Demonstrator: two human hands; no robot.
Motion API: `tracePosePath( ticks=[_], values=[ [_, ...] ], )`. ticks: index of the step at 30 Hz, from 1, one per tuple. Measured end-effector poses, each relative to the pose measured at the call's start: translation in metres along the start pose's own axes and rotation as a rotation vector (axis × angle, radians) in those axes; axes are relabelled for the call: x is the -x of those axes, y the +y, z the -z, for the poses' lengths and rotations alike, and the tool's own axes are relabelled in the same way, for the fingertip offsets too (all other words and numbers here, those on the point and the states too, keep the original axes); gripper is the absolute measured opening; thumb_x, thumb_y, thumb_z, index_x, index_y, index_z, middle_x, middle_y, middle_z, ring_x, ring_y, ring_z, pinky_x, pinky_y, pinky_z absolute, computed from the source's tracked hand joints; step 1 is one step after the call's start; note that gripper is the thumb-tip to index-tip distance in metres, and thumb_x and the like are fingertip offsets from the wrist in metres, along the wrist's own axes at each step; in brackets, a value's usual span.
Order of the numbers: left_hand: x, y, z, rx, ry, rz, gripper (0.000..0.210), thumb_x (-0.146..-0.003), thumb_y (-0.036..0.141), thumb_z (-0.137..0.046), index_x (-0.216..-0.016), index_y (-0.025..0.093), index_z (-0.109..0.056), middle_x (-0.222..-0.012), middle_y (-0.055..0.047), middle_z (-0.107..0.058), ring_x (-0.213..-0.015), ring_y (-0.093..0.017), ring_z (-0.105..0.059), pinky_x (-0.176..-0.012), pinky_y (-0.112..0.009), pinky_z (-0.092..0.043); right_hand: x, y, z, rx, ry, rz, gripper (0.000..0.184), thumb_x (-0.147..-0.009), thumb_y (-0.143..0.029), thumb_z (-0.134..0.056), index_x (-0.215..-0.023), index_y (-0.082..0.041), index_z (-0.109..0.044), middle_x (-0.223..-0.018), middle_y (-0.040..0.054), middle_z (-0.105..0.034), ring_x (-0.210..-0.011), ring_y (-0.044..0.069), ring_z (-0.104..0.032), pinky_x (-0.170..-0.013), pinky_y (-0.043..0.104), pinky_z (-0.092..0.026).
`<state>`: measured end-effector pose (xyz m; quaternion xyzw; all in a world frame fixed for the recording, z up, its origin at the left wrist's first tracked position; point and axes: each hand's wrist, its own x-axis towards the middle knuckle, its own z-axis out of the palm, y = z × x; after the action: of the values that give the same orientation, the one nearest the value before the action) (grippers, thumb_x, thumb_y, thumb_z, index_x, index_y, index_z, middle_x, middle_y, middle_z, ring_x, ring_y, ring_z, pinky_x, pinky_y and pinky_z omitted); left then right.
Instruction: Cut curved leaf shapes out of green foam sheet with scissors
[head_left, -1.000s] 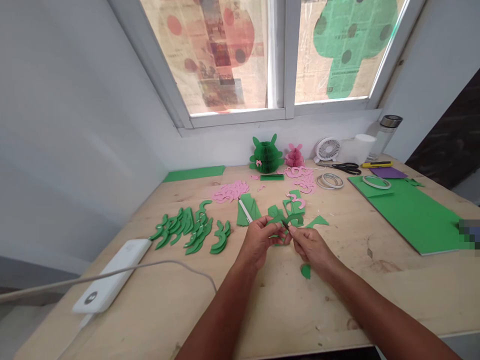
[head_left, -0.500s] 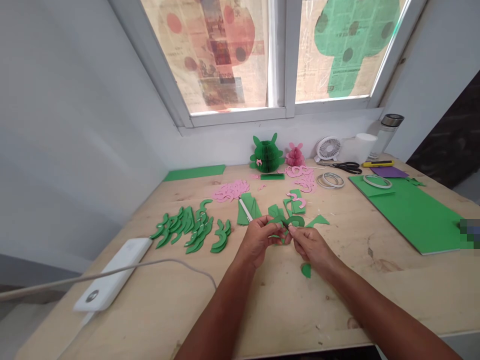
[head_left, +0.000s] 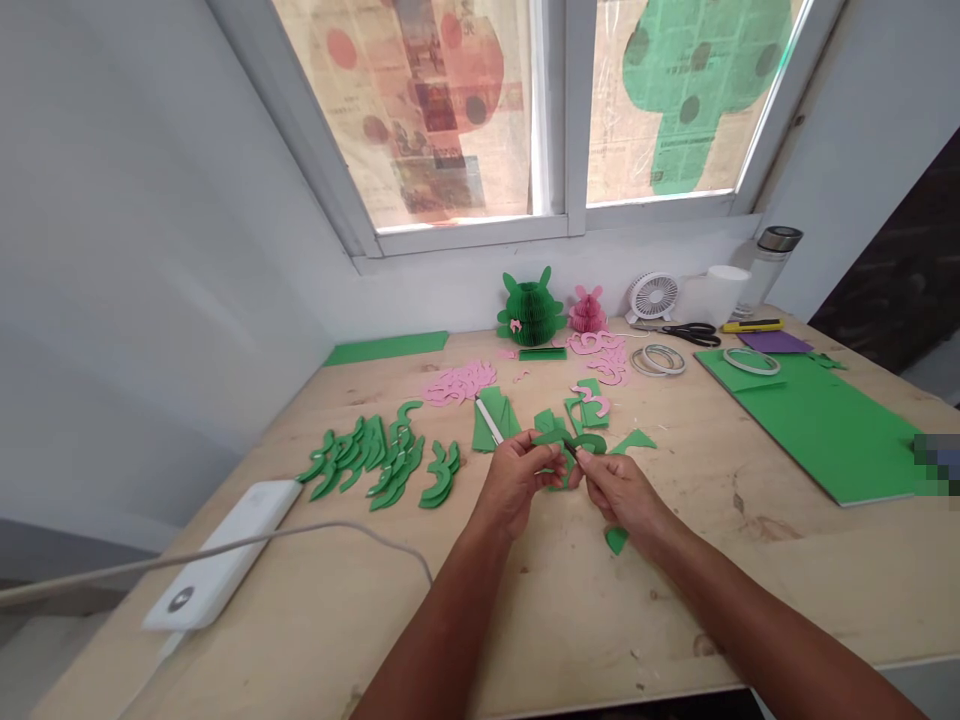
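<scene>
Gripping a curved green paper piece [head_left: 590,442] above the surface [head_left: 570,620]

The left hand [head_left: 521,478] pinches the left part of the piece between thumb and fingers. The right hand [head_left: 619,488] has its fingertips closed on a slim dark object [head_left: 571,449], which meets the piece near its middle; it is too small to identify, and I cannot tell whether the right fingertips also touch the paper. The piece itself is held between both hands, its right end arching over the right fingers.

A white pen-like tool [head_left: 489,418] rests on green paper [head_left: 510,425] just beside the left hand. Near the right wrist lies a small green scrap [head_left: 616,541], and a pointed green offcut [head_left: 636,440] sits beyond that hand. To the left are stacks of curved green cutouts [head_left: 436,492], with a pile of pink cutouts [head_left: 461,382] farther back. Behind them, near the wall, stand a green paper figure [head_left: 531,315] and a smaller pink paper figure [head_left: 588,312].
</scene>
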<state>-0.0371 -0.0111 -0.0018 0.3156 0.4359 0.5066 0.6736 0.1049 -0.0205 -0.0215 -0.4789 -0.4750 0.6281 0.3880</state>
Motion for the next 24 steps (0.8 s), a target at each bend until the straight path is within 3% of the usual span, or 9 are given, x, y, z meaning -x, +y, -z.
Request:
tracePosePath(
  ticks=[10,24],
  values=[
    [-0.002,-0.005,-0.003,0.011,0.066,-0.088,0.024,-0.057,0.023,-0.072,-0.056,0.016,-0.048,-0.051,0.002,-0.054,-0.049,-0.01,-0.052,-0.049,-0.022,-0.041,-0.002,0.003,-0.001,-0.025,-0.003,-0.015,0.048,-0.074,-0.061,-0.05,-0.063,-0.015,-0.057,-0.034,-0.0097,-0.029,-0.031,0.004,-0.016,-0.034,0.021,-0.01],
    [-0.004,-0.005,-0.003,-0.062,0.15,-0.193,0.023,-0.056,0.026,-0.072,-0.065,0.016,-0.052,-0.049,0.005,-0.053,-0.045,-0.01,-0.052,-0.044,-0.021,-0.04,-0.004,0.009,0.0,-0.076,-0.023,-0.047,0.048,-0.076,-0.061,-0.051,-0.065,-0.015,-0.057,-0.034,-0.0096,-0.03,-0.03,0.004,-0.017,-0.032,0.019,-0.01]
  ],
)
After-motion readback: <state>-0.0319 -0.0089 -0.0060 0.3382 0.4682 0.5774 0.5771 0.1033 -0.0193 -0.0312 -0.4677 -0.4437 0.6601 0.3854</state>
